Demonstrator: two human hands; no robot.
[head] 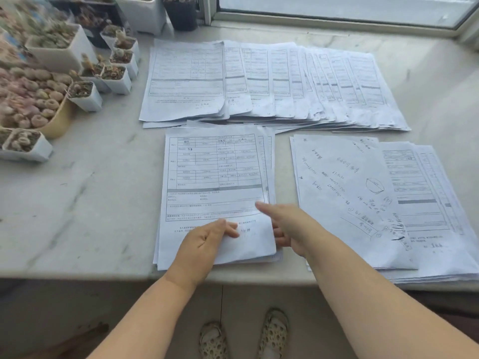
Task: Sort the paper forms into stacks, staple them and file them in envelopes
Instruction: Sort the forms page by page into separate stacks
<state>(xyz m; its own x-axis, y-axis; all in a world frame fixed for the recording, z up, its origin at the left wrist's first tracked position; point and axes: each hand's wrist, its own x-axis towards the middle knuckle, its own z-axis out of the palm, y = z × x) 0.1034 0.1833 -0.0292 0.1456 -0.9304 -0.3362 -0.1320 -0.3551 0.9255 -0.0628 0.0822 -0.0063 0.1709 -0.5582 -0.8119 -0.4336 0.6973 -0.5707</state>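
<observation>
At the near edge of the marble counter, the left hand pinches the lower corner of the top form on the middle stack. The right hand slips its curled fingers under that sheet's right edge, thumb extended on top. Fanned forms lie behind, another pile just beside, succulent pots at left.

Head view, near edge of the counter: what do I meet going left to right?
Small white cactus pot → left hand on the middle stack of forms → right hand → right-hand stack topped by a handwritten sheet.
</observation>
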